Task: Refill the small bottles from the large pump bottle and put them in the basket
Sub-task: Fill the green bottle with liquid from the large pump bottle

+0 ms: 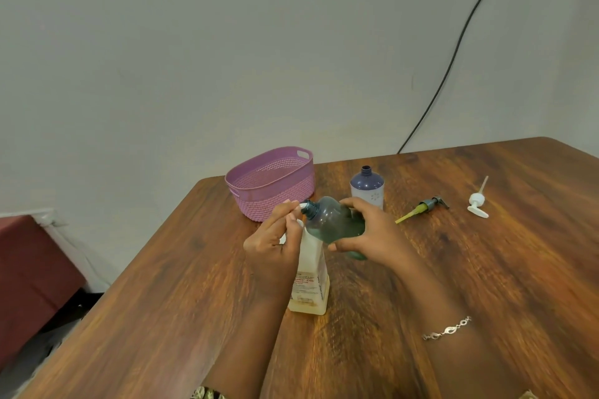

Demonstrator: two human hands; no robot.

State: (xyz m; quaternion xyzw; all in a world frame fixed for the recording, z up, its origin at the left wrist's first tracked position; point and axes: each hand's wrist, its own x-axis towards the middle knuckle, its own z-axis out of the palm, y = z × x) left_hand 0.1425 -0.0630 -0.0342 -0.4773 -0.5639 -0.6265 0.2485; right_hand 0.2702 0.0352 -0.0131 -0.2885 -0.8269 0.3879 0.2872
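The large pump bottle [309, 278], pale and translucent with a red-printed label, stands on the wooden table [453, 269]. My left hand [275, 243] grips its white pump head. My right hand [372, 233] holds a small green-grey bottle [330, 220] tilted on its side, its open neck against the pump nozzle. A second small bottle [367, 186], purple on top and white below, stands uncapped behind. The pink woven basket [272, 181] sits at the table's far left corner and looks empty.
Two loose pump caps lie to the right: a grey one with a yellow-green tube [424, 207] and a white one [478, 201]. A black cable [453, 55] runs down the wall. A dark red piece of furniture [29, 269] stands left of the table.
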